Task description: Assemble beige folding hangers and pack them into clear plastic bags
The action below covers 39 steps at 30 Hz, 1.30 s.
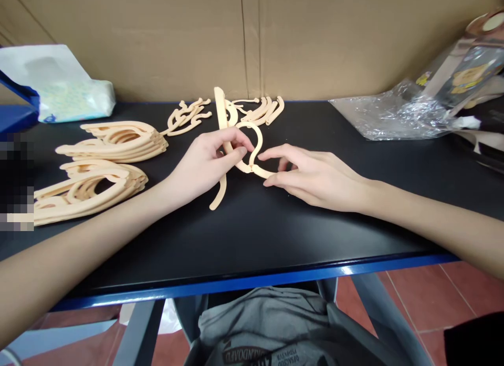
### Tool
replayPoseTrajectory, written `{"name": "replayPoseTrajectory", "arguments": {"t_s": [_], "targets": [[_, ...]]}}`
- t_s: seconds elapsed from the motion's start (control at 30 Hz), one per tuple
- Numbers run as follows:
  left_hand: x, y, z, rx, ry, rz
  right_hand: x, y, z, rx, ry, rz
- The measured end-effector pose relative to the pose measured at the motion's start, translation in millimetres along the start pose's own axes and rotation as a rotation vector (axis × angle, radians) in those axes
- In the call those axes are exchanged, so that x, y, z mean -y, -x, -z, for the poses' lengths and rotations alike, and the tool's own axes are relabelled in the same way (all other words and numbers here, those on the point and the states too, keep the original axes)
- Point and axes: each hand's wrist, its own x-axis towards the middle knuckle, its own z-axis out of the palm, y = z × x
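Note:
A beige plastic folding clothes hanger (260, 137) is between my two hands above the black table, its curved hook upward and its joint just below. My left hand (200, 161) pinches it with thumb and forefinger on the left of the hook. Thumb and fingers of my right hand (326, 179) are closed about the short arm on the right, with the forefinger near the hook's stem. Under my left hand a loose curved hanger arm (218, 194) sticks out toward me. Behind it, a long straight beige piece (219, 106) points away from me.
Two stacks of folded hangers, a rear one (126, 140) and a front one (110, 192), lie left. Loose hooks (191, 116) and curved arms (271, 111) lie at the back. Clear plastic bags (381, 111) are right; a white packet (79, 98) is back left, before a cardboard wall (177, 45).

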Motion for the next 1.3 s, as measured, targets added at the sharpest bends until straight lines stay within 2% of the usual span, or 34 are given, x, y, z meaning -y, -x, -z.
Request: {"name": "replayPoseTrajectory", "arguments": {"t_s": [0.1,0.3,0.53,0.77,0.87,1.07,1.3], "targets": [[1.5,-0.7,1.7,-0.044,-0.095,-0.024,7.0,-1.7,-1.0,-0.044,0.021,0.061],[10.7,-4.1,2.1,-0.075,-0.195,-0.041,26.7,-1.1,1.4,0.189,-0.197,0.230],[18.5,-8.1,-0.9,-0.003,-0.384,0.003,28.9,-5.4,0.1,0.178,-0.308,0.171],[5.3,-8.5,-6.8,-0.030,-0.427,0.106,25.7,-15.0,-15.9,0.196,-0.402,0.089],[3.9,-9.2,-9.3,-0.055,-0.336,0.109,24.5,-15.6,-17.2,0.197,-0.401,0.124],[6.2,-8.7,-16.5,-0.015,0.081,0.129,26.4,-16.9,-15.0,0.155,-0.381,0.105],[1.0,-7.7,-21.7,-0.045,0.173,0.127,26.4,-17.5,-14.8,0.119,-0.347,0.121]]}}
